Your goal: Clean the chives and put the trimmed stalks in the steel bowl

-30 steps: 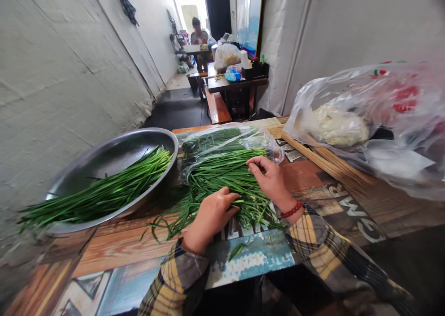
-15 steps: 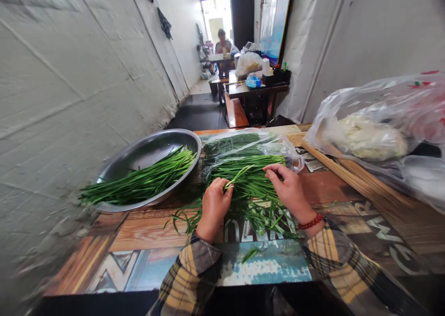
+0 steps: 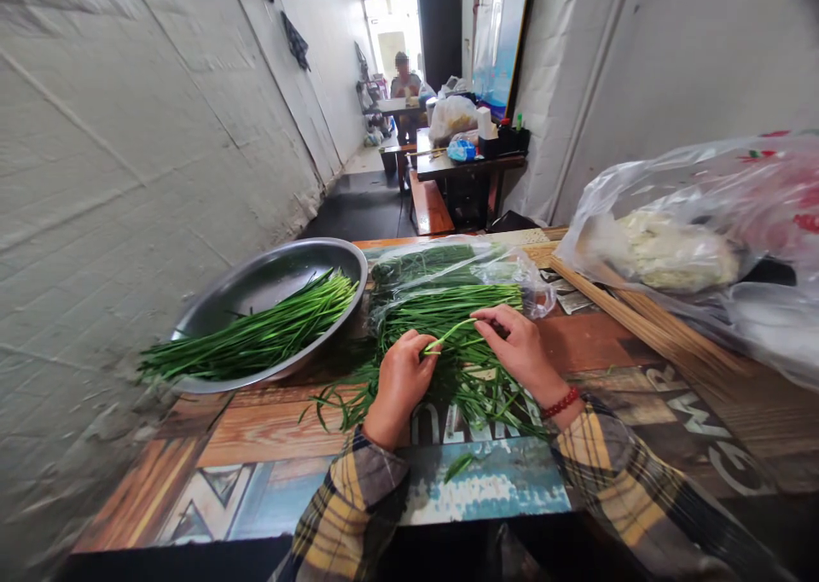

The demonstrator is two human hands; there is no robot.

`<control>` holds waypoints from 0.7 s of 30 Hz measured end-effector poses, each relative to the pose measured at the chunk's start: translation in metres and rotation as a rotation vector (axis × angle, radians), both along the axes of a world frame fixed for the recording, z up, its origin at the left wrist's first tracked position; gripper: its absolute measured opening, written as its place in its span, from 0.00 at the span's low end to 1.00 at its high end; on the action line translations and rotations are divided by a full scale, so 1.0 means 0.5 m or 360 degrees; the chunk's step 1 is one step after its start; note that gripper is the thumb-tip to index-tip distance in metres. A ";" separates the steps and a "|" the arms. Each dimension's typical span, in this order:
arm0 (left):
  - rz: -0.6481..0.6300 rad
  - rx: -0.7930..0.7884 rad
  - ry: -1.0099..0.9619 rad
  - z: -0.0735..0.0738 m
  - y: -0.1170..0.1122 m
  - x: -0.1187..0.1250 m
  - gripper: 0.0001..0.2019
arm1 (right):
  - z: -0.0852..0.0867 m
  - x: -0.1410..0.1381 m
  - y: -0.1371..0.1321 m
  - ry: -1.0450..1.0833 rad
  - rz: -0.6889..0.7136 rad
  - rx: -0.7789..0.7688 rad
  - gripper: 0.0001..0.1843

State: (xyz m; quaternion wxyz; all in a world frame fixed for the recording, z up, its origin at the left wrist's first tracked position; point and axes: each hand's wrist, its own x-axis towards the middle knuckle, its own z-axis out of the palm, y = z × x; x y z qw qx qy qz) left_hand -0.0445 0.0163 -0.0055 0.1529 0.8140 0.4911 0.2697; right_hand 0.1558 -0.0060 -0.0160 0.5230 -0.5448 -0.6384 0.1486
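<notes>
Your counter [image 3: 269, 445] carries everything within arm's reach, with the wall close on your left.

At the far right a large plastic bag [image 3: 691, 189] with a pale lump inside sits well apart from your hands, apparently parked out of the way.

The metal basin [image 3: 256, 275] stands at your left. It holds sorted chives [image 3: 256, 336] laid parallel, tips overhanging the rim nearest you; the alignment suggests deliberate stacking.

Just beside the basin, straight ahead of you, lies the loose chive pile [image 3: 448, 309]. Its far end rests on an opened clear bag [image 3: 518, 270], which appears to serve as a liner.

A bundle of wooden skewers [image 3: 640, 317] lies diagonally to the right of the pile, untouched.

Your left hand [image 3: 400, 386] and right hand [image 3: 521, 347] rest on the pile. Each grip is pressed together on one chive stalk [image 3: 451, 336]: the left pinches its near end, the right its far end. The stalk is held lifted slightly clear of the pile between them, probably to separate it from the rest.

A small stray leaf [image 3: 457, 467] lies alone at the near edge.
</notes>
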 end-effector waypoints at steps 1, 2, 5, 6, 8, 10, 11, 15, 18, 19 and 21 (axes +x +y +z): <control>-0.0012 0.0003 -0.0004 -0.001 -0.001 0.001 0.11 | 0.002 0.000 -0.001 0.0005 0.0008 0.0005 0.09; -0.0021 0.0008 -0.0024 -0.002 -0.001 0.001 0.10 | 0.003 0.000 -0.001 0.0013 0.0011 0.0010 0.09; 0.0020 0.0073 -0.0248 -0.003 0.002 0.000 0.07 | 0.007 0.006 -0.001 0.0099 -0.0031 0.0006 0.09; 0.0071 0.0106 -0.0369 -0.002 0.004 -0.002 0.08 | 0.008 0.009 -0.001 0.0148 -0.0049 -0.0004 0.09; 0.0212 0.0172 -0.0611 0.004 0.005 -0.005 0.09 | 0.011 0.012 -0.003 0.0240 -0.0056 -0.0028 0.10; 0.0307 0.0207 -0.0768 0.013 0.003 -0.007 0.09 | 0.015 0.012 -0.006 0.0294 -0.0011 -0.0034 0.09; 0.0306 0.0212 -0.0806 0.017 -0.001 -0.006 0.10 | 0.017 0.010 -0.008 0.0302 0.0023 -0.0031 0.09; 0.0032 0.0121 -0.0719 0.026 -0.020 0.010 0.10 | 0.021 -0.007 -0.018 0.0241 0.0143 -0.0008 0.07; -0.0129 0.0052 -0.0587 0.021 -0.029 0.022 0.08 | 0.024 -0.017 -0.023 0.0199 0.0188 -0.0011 0.07; -0.0142 0.0045 -0.0562 0.018 -0.030 0.024 0.07 | 0.025 -0.019 -0.024 0.0187 0.0201 -0.0012 0.06; -0.0140 0.0047 -0.0536 0.014 -0.029 0.024 0.09 | 0.028 -0.020 -0.025 0.0138 0.0225 0.0009 0.06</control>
